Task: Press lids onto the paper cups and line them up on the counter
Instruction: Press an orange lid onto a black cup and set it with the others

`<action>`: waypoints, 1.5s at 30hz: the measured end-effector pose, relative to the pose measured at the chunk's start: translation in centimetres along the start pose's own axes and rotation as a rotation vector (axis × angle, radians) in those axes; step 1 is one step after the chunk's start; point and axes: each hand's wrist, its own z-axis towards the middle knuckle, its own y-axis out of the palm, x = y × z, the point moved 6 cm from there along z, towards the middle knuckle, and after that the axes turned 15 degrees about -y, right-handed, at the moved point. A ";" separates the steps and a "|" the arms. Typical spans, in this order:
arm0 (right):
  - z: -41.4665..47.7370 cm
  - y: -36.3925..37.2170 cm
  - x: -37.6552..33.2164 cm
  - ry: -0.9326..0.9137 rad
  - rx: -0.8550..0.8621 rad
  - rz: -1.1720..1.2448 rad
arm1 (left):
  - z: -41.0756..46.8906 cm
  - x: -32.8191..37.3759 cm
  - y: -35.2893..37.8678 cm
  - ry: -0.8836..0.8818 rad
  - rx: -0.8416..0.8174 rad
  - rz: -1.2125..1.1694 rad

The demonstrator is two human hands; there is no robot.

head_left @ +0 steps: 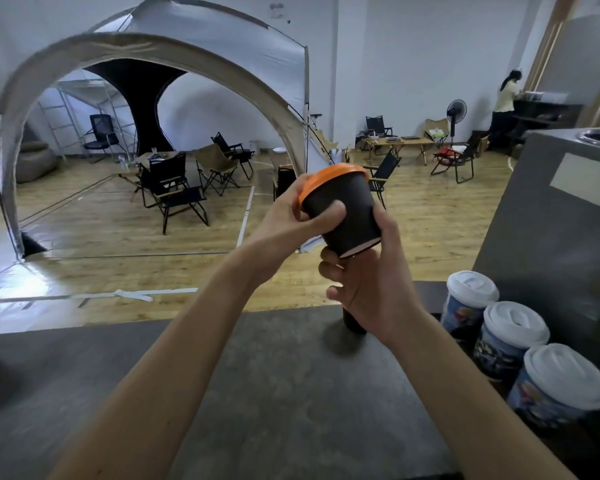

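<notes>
Left hand [290,225] gripping cup [355,216], right hand [371,289] beneath

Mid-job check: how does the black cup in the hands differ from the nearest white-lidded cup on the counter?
The black cup wears an orange lid; the nearest printed cup has a white lid. The black cup's wall is plain, the printed cup's blue and patterned. The black cup is held tilted in the air by the left hand and right hand; the printed cup stands upright on the counter. Both are lidded.
</notes>
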 end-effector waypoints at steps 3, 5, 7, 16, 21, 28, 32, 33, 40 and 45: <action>-0.7 -2.4 0.7 -0.068 0.108 -0.213 | -0.7 -1.5 0.3 -0.097 -0.062 -0.206; -1.5 -4.4 1.3 -0.144 0.191 -0.448 | -1.2 -4.4 1.0 -0.151 -0.029 -0.292; -2.4 -6.2 2.1 -0.229 0.279 -0.648 | -1.5 -9.1 2.2 -0.257 0.033 -0.338; -7.4 -10.5 9.1 -0.420 0.188 -1.195 | -6.8 -24.3 8.5 -0.808 -0.032 -1.239; -7.7 -10.8 9.5 -0.377 0.145 -1.200 | -7.9 -25.2 9.5 -0.819 -0.111 -1.279; -7.6 -11.6 9.2 -0.336 0.150 -1.167 | -6.6 -24.8 8.6 -0.787 0.013 -1.294; -7.7 -12.8 9.9 -0.163 -0.019 -1.251 | -5.8 -24.9 7.6 -0.766 0.041 -1.051; -7.6 -13.4 9.9 -0.106 -0.078 -1.268 | -5.5 -25.0 7.1 -0.756 0.081 -0.900; -7.6 -17.1 11.1 -0.005 -0.167 -1.370 | -3.1 -21.4 7.3 -0.327 0.214 -0.162; -6.1 -21.7 10.5 -0.116 0.255 -1.198 | -2.9 -23.7 7.6 -0.308 0.246 -0.081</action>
